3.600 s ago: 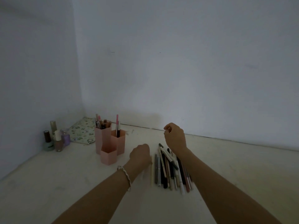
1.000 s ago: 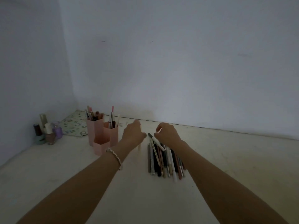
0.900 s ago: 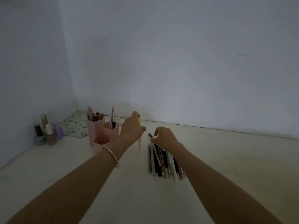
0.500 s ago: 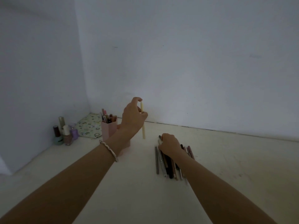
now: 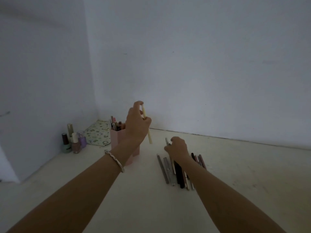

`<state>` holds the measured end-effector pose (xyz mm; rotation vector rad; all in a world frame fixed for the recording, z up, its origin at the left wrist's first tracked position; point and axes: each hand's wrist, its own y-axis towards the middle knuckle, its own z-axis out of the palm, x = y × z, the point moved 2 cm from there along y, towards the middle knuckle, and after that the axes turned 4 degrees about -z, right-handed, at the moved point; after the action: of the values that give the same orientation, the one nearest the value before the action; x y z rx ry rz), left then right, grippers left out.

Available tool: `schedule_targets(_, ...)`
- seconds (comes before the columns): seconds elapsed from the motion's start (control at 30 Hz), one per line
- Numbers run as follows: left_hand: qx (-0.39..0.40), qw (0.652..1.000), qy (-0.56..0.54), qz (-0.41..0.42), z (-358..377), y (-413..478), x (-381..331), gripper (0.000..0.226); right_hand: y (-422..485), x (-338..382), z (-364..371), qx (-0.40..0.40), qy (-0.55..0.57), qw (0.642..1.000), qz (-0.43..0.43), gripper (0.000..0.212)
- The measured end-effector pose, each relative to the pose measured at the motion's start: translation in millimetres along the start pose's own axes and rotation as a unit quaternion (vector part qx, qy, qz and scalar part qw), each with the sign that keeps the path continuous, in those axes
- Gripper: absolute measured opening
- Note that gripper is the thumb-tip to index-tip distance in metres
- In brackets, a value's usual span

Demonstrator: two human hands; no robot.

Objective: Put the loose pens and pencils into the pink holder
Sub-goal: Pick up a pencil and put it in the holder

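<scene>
Left hand: the left hand (image 5: pixel 137 125) is raised in front of the pink holder (image 5: pixel 117 137), its grip pinching a pale yellow pencil (image 5: pixel 146 124) near the top, thumb and fingertips pressed on the shaft. The pencil hangs nearly upright, lower end tilted a little to the right, clear of the table (image 5: pixel 235 165).

Right hand: the right hand (image 5: pixel 178 148) is low over the far end of the loose pens (image 5: pixel 176 170), its grip closed round one thin pen (image 5: pixel 167 141) whose tip pokes up past the fingers.

Holder: stands left of the pile; the left wrist hides much of it. The tall back compartment already bristles with pens. I cannot tell which compartment lies under the pencil.

Pile: a row of pens and pencils lying side by side on the table, just right of the holder; many remain.

Risk, aim: the pencil's lower end appears right of the holder's openings, so a release now would likely drop it onto the table.

Risk, crowding: the packed compartment could block or bounce a new pencil.

Risk, tipping: the left wrist is close to the holder; a nudge might knock it over.

Risk, pile: lifting one pen may roll its neighbours apart.

Bystanders: nail polish bottles (image 5: pixel 74 140) and a patterned pouch (image 5: pixel 98 135) sit near the corner, out of the way.
</scene>
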<state>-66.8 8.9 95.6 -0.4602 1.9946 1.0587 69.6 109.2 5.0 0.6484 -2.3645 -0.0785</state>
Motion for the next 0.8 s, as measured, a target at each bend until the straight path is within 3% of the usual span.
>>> schedule_targets(0.1,-0.062,0.997,0.025,0.032,-15.1,9.5,2.6,0.056,10.4,12.1,-21.7,-0.079,0.108,0.991,-0.022,0.027)
schedule_targets(0.2,-0.093,0.991,0.077,0.049,-25.1,17.4,7.8,0.049,15.2,29.9,-37.2,-0.14,0.203,0.968,-0.043,0.008)
schedule_targets(0.37,-0.054,0.976,0.181,0.103,-18.3,13.0,24.5,0.041,12.2,57.5,-42.0,-0.195,0.278,0.934,-0.116,0.005)
schedule_targets(0.47,-0.036,0.939,0.313,0.135,-12.8,11.8,39.3,0.031,10.5,70.3,-41.7,-0.207,0.294,0.921,-0.152,0.009)
schedule_targets(0.53,-0.067,0.908,0.383,0.155,-13.9,12.8,46.2,0.031,9.4,77.7,-40.7,-0.226,0.311,0.907,-0.174,0.026)
schedule_targets(0.63,-0.154,0.917,0.341,0.14,-25.9,16.9,40.5,0.047,12.1,91.3,-37.1,-0.258,0.318,0.889,-0.204,0.049)
schedule_targets(0.8,-0.192,0.946,0.237,0.114,-39.5,18.9,25.0,0.054,16.7,107.4,-10.4,-0.224,0.298,0.901,-0.22,0.046)
